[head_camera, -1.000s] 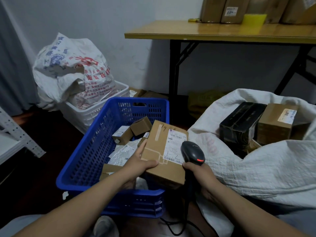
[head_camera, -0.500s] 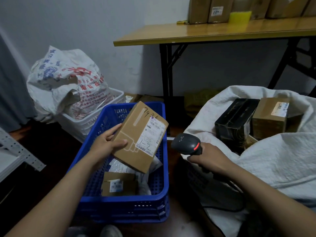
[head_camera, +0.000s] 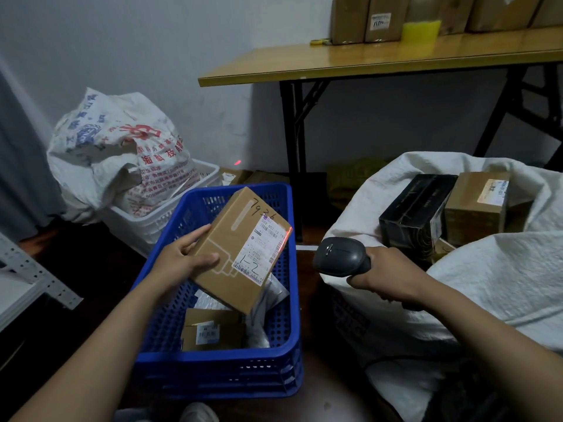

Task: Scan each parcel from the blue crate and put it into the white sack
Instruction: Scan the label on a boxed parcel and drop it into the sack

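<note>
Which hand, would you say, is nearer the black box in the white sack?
Right: the right hand is beside the black box; the left hand is over the blue plastic crate.

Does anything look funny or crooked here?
Yes. The cardboard box in the left hand is tilted over the blue crate, and the red line from the scanner in the right hand only catches the right edge of the label. A stray red dot lands on the wall behind.

Layout: crate (head_camera: 219, 373) left, sack (head_camera: 502, 284) right, table (head_camera: 365, 62) behind.
One parcel (head_camera: 231, 254) is above the crate, others inside it and the sack; boxes (head_camera: 380, 19) stand on the table.
</note>
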